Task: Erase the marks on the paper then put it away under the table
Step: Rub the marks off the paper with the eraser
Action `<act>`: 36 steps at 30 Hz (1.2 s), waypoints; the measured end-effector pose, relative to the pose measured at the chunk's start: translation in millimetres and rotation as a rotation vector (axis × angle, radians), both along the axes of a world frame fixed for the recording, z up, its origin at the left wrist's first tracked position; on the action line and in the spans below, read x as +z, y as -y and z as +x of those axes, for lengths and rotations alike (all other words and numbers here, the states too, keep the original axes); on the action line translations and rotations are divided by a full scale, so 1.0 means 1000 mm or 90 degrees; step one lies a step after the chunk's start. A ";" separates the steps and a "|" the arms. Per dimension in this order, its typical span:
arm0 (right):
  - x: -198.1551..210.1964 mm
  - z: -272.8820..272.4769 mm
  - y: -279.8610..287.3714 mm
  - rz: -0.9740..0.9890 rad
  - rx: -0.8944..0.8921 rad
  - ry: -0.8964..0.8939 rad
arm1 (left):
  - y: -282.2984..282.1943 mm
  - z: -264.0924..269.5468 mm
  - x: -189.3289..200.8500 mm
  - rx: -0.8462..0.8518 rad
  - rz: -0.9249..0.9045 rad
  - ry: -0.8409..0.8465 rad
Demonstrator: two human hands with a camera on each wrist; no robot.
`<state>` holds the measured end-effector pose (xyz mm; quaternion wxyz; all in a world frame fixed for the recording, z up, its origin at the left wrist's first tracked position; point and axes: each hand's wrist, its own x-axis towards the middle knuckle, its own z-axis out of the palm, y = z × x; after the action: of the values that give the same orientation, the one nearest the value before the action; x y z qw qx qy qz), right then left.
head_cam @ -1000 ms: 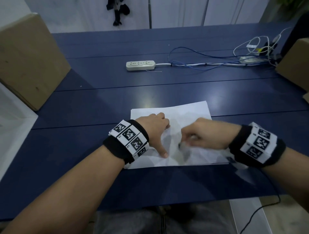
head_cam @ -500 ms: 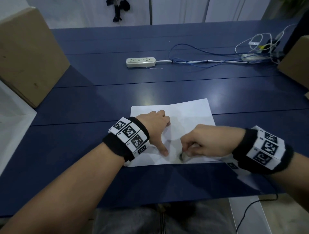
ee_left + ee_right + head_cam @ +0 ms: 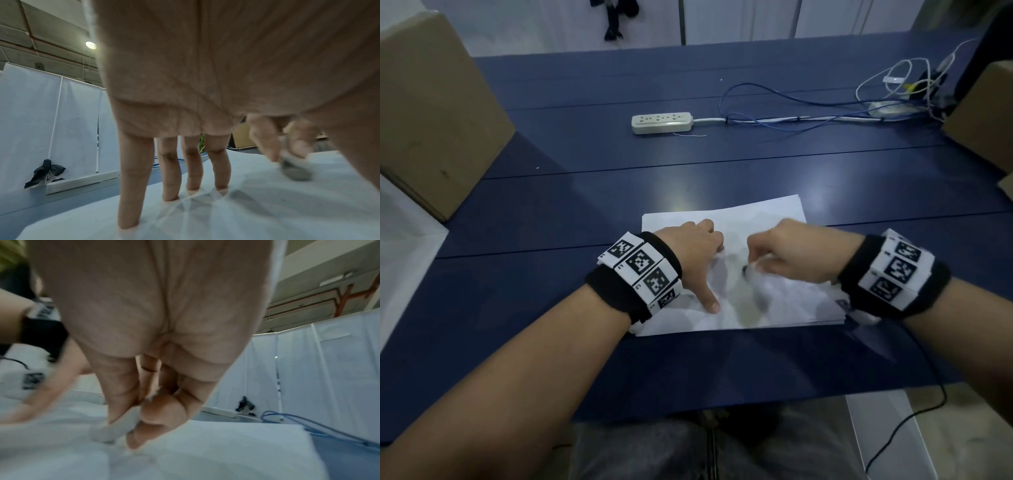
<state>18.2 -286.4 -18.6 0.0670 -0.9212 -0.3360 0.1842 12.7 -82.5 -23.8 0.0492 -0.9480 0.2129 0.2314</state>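
A white sheet of paper [image 3: 767, 219] lies on the blue table [image 3: 619, 192] near its front edge. My left hand [image 3: 702, 253] presses it flat, its straight fingers [image 3: 170, 170] spread with tips down on the sheet and the thumb pointing toward me. My right hand [image 3: 784, 253] pinches a small eraser [image 3: 745, 270] with a dark, smudged tip [image 3: 296, 170] against the paper [image 3: 205, 451] just right of the left hand. In the right wrist view the eraser [image 3: 111, 431] sits between thumb and curled fingers. The marks on the paper are too blurred to make out.
A white power strip [image 3: 661, 122] lies mid-table with blue and white cables [image 3: 791, 113] running right to a tangle at the far corner. Cardboard boxes stand at the left [image 3: 431, 109] and right [image 3: 983, 113] table edges. My lap shows below the table's front edge.
My right hand with the eraser has moved back up the sheet, away from its near edge, in a rubbing stroke. The left hand has stayed pressed on the paper.
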 end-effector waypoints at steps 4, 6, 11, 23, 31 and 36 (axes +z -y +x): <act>0.000 -0.002 0.006 0.026 0.022 -0.038 | -0.001 0.001 0.000 0.001 0.002 0.002; 0.000 -0.021 0.003 0.036 0.086 -0.133 | -0.001 0.002 0.000 0.001 0.003 0.003; -0.002 -0.001 0.003 0.013 0.021 -0.007 | 0.001 0.002 0.000 -0.005 0.005 0.002; 0.000 0.007 0.007 0.009 0.028 -0.001 | 0.004 0.003 0.002 -0.005 0.001 -0.010; 0.005 -0.019 0.008 0.020 0.088 -0.190 | 0.003 0.004 0.002 -0.008 0.003 -0.007; 0.001 0.009 0.010 0.033 -0.003 -0.003 | 0.004 0.003 0.004 -0.006 -0.008 -0.013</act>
<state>27.4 -296.0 -17.7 0.0919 -0.9196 -0.3384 0.1772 16.0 -86.0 -20.0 0.0426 -0.9448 0.2194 0.2395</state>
